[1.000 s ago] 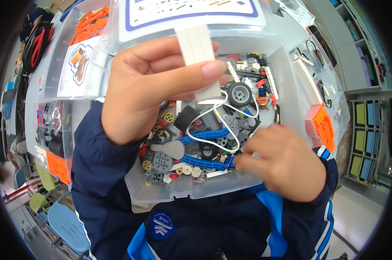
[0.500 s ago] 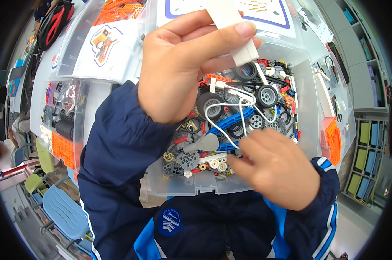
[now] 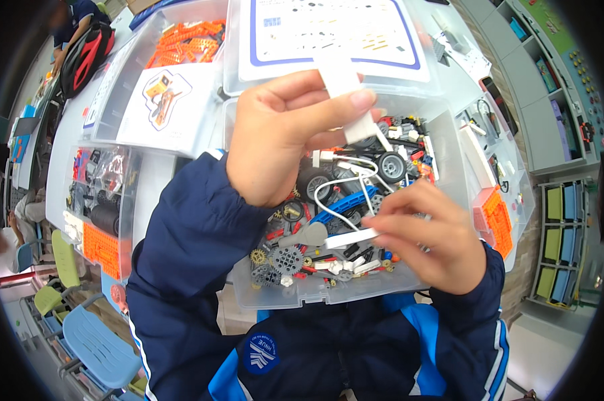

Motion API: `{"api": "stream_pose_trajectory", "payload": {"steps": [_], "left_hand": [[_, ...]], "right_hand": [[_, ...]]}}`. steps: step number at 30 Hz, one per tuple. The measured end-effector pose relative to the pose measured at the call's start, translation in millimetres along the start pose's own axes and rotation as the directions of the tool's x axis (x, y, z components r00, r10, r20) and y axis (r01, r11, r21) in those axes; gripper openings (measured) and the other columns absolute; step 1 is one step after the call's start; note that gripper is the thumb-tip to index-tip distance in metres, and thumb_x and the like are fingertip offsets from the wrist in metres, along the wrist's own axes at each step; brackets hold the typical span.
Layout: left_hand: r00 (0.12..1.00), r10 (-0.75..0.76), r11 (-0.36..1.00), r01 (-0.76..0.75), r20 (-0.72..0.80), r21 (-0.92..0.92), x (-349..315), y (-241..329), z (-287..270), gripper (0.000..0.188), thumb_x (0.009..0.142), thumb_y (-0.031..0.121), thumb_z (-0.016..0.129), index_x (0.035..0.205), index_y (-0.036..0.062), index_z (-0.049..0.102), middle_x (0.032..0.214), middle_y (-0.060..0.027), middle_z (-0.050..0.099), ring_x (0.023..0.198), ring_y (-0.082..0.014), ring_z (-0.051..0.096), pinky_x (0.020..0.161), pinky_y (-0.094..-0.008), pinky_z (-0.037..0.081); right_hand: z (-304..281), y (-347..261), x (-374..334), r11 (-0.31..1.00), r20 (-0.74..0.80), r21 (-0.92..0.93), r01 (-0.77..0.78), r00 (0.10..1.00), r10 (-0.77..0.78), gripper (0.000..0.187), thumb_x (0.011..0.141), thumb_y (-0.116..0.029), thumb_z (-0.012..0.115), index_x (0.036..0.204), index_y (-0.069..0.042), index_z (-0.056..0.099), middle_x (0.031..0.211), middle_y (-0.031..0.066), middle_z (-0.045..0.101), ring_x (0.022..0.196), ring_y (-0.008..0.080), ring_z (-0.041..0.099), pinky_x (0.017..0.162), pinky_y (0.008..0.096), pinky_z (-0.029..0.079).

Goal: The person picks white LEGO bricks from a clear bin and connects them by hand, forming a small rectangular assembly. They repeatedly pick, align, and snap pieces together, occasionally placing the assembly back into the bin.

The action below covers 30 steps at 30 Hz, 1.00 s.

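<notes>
My left hand (image 3: 265, 137) is raised over the far part of a clear plastic bin (image 3: 278, 299), its thumb and fingers closed on a wide, flat white piece (image 3: 336, 79). Lower and to the right, my right hand (image 3: 432, 234) pinches a short white beam (image 3: 345, 238) between thumb and fingers. Below both hands lie mixed building parts: a black tyre on a grey wheel (image 3: 391, 167), a blue curved beam (image 3: 342, 204), a grey gear (image 3: 287, 260) and a looped white cable. My hands hide part of the bin's contents.
A printed parts sheet (image 3: 282, 53) lies beyond the bin. Left are a box with orange pieces (image 3: 188, 43), a picture card (image 3: 141, 120) and a clear box with an orange plate (image 3: 102, 250). A clear tray (image 3: 524, 200) stands right. A blue chair (image 3: 98, 334) is lower left.
My right hand has lifted from the parts and now holds a short white beam. My left hand, still gripping the flat white piece, appears lower as the view has shifted.
</notes>
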<state>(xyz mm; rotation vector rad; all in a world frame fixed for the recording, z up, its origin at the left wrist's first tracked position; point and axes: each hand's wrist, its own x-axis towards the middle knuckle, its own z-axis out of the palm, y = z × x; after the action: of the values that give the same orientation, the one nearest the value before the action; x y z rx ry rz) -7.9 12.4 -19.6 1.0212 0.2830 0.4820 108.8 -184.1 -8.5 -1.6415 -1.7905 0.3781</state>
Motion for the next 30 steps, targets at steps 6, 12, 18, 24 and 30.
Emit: {"api": "stream_pose_trajectory", "payload": {"steps": [6, 12, 18, 24, 30], "left_hand": [[0.998, -0.059, 0.996, 0.057, 0.027, 0.065, -2, 3, 4, 0.035, 0.088, 0.009, 0.076, 0.119, -0.0052, 0.068, 0.109, -0.0158, 0.073, 0.100, -0.0222, 0.072, 0.088, -0.0331, 0.059], [0.979, -0.161, 0.963, 0.128, 0.125, 0.237, -6, 7, 8, 0.037, 0.089, 0.007, 0.076, 0.123, -0.0051, 0.067, 0.110, -0.0152, 0.074, 0.098, -0.0148, 0.070, 0.088, -0.0273, 0.056], [0.977, -0.165, 0.968, 0.134, 0.137, 0.211, -6, 4, 8, 0.037, 0.089, 0.005, 0.075, 0.122, -0.0062, 0.066, 0.109, -0.0157, 0.074, 0.097, -0.0149, 0.070, 0.087, -0.0268, 0.056], [0.981, -0.154, 0.955, 0.116, 0.120, 0.274, -7, 4, 10, 0.037, 0.088, 0.004, 0.076, 0.122, -0.0070, 0.067, 0.107, -0.0166, 0.074, 0.095, -0.0157, 0.071, 0.085, -0.0264, 0.057], [0.981, -0.165, 0.936, 0.122, 0.105, 0.329, -10, 4, 14, 0.037, 0.087, 0.005, 0.078, 0.120, -0.0085, 0.066, 0.106, -0.0185, 0.074, 0.095, -0.0173, 0.072, 0.084, -0.0277, 0.058]], "right_hand": [[-9, 2, -5, 0.751, -0.207, 0.624, -0.216, 0.881, 0.425, 0.029, 0.094, 0.001, 0.065, 0.122, 0.006, 0.065, 0.103, 0.0124, 0.071, 0.088, 0.0148, 0.068, 0.076, 0.0279, 0.055], [-1, 8, 10, 0.709, -0.198, 0.674, -0.208, 0.874, 0.444, 0.029, 0.097, 0.001, 0.062, 0.125, 0.009, 0.059, 0.108, 0.0167, 0.072, 0.091, 0.0168, 0.070, 0.082, 0.0291, 0.057], [4, 6, 12, 0.769, -0.194, 0.574, -0.281, 0.866, 0.462, 0.032, 0.096, 0.001, 0.063, 0.127, 0.005, 0.057, 0.101, 0.0145, 0.074, 0.092, 0.0177, 0.072, 0.082, 0.0276, 0.057], [10, 13, 9, 0.878, -0.237, 0.426, -0.221, 0.909, 0.343, 0.041, 0.095, 0.001, 0.066, 0.135, 0.001, 0.055, 0.094, 0.0129, 0.076, 0.089, 0.0162, 0.073, 0.080, 0.0256, 0.056], [16, 19, 4, 0.968, -0.320, 0.205, -0.146, 0.924, 0.207, 0.048, 0.090, 0.002, 0.070, 0.137, 0.000, 0.057, 0.089, 0.0118, 0.077, 0.082, 0.0163, 0.075, 0.075, 0.0252, 0.056]]}}
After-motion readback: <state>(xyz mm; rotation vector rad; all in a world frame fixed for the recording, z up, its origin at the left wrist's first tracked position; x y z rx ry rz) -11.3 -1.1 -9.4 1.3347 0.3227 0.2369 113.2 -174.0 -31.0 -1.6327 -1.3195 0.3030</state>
